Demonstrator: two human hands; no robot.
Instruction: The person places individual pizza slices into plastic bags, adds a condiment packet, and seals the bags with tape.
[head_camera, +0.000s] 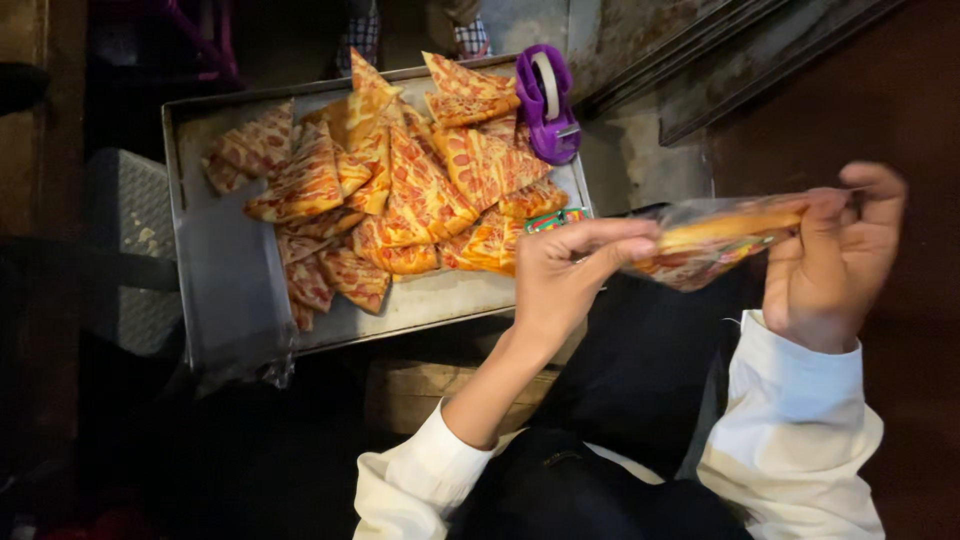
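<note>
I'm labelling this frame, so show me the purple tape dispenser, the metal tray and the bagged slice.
purple tape dispenser (549, 103): head view, on its purple body.
metal tray (225, 270): head view, bare left part of its floor.
bagged slice (715, 240): head view, middle of the clear bag.

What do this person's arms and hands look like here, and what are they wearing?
Both arms wear white long sleeves with loose cuffs, pushed back from the wrists. The left hand and right hand are bare: no gloves, rings or watch visible. The fingers are uncovered.
</note>
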